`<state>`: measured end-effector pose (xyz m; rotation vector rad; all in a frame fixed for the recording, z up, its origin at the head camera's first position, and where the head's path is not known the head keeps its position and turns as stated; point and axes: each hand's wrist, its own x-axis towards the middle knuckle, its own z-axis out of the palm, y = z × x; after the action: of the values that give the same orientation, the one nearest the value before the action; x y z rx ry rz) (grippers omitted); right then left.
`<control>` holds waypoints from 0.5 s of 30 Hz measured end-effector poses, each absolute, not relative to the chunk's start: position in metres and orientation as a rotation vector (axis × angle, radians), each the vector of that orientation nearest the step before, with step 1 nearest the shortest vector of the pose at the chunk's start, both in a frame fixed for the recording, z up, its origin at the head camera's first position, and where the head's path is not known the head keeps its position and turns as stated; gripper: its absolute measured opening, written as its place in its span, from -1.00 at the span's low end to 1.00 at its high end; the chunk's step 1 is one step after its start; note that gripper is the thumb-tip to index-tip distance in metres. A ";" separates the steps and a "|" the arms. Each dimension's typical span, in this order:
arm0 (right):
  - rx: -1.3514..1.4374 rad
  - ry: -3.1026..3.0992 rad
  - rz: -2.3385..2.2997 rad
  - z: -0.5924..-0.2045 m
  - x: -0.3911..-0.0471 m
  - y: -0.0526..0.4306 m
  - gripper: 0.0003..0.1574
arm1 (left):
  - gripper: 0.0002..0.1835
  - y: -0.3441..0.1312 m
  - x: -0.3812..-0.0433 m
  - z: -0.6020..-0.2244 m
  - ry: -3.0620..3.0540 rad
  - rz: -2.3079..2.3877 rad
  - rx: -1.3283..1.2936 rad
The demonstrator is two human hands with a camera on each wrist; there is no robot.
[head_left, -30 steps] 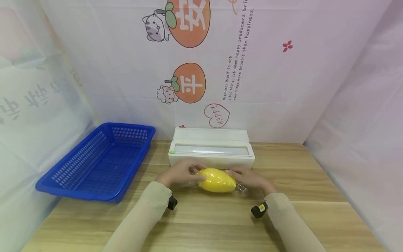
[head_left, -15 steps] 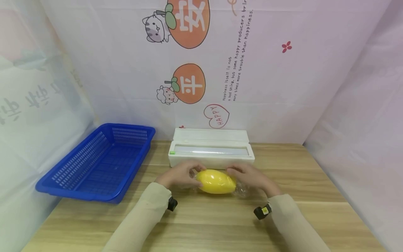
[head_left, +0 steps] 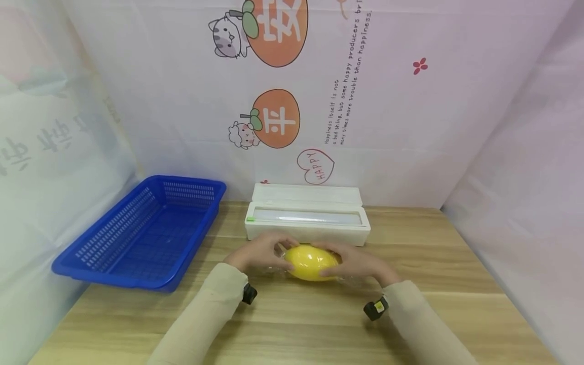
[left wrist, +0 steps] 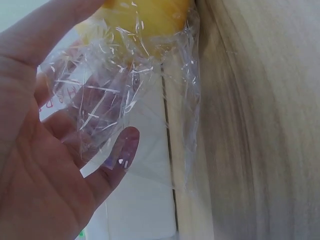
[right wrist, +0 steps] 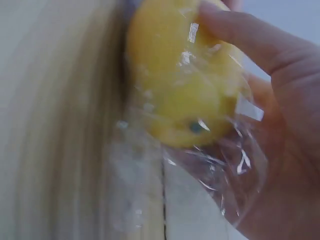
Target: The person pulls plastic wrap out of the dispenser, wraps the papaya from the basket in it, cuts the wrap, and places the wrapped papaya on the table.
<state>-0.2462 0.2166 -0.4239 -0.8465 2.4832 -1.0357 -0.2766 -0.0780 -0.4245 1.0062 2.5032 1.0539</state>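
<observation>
A glossy yellow mango-shaped fruit (head_left: 310, 262), wrapped in clear cling film (left wrist: 120, 95), lies sideways low over the wooden table (head_left: 296, 324). My left hand (head_left: 262, 253) holds its left end, thumb on the near side and fingers on the far side. Loose film spreads across that hand's fingers in the left wrist view. At the other end, my right hand (head_left: 358, 261) grips the fruit with the thumb pressed on its near face. The right wrist view shows a small green spot on the fruit's end, and crumpled film hanging past it along the palm.
Just behind the hands stands a white cling film box (head_left: 307, 234), its lid (head_left: 306, 193) raised and a roll visible inside. A blue plastic basket (head_left: 155, 238) sits at the left. Printed white cloth (head_left: 388, 126) hangs at the back and sides.
My right hand has moved left onto the fruit, its thumb now across the near face, after briefly drawing back to the right. The left hand keeps its place.
</observation>
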 end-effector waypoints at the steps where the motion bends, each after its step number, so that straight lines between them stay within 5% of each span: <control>1: -0.845 2.471 -1.027 -0.423 -0.246 0.218 -0.07 | -0.42 -0.078 -0.277 -0.425 2.503 1.047 1.012; 15: -0.796 2.429 -1.025 -0.420 -0.239 0.223 -0.06 | -0.46 -0.067 -0.258 -0.407 2.698 0.824 1.246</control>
<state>-0.2388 0.2234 -0.4202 -0.7959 2.4292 -1.0254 -0.2584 -0.0666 -0.4071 1.2459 2.6979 0.8237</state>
